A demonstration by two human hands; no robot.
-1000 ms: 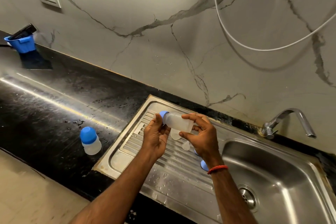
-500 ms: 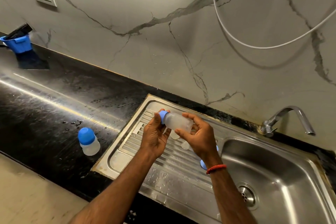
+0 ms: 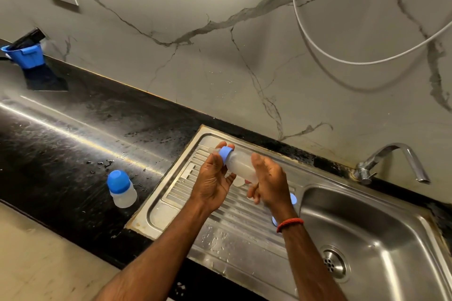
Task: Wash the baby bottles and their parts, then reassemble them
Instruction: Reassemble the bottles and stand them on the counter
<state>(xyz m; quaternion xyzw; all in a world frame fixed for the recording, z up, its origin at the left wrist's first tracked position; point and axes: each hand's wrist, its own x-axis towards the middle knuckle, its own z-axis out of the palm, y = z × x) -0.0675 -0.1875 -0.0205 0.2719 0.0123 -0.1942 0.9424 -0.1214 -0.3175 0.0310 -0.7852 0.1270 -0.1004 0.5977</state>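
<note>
Head view, L to R. At 9 o'clock on the black polished stone counter (image 3: 61, 144), a small translucent baby bottle with a round blue cap (image 3: 121, 188) stands upright, assembled by the look of it, well apart from the hands and near the counter's front edge. A stray elbow could knock it to the floor.

Centre frame, above the ribbed stainless-steel draining board (image 3: 186, 193): left hand (image 3: 213, 179) pinches the blue screw ring (image 3: 225, 152) of a second translucent bottle (image 3: 241, 167) betw. thumb and fingers; a clear teat tip pokes out at 10 o'clock of the ring. Right hand (image 3: 270, 184) is wrapped round the bottle body. The bottle lies tilted, neck toward 10 o'clock.

Judging by the droplets on the board, hands and plastic are prob. wet. Risks: ring cross-threads if turned while crooked, or the bottle slips and drops onto the steel.

Hard to make out: thread seating is hidden under the left fingers, so can't tell if the ring is tight. Pale parts under the hands are mostly covered and can't be identified. At 4 o'clock of the right hand, two blue plastic pieces (image 3: 293, 198) peek out by the wrist, shape unclear. Steel sink basin (image 3: 367, 239) is cut off at the frame's R edge.
</note>
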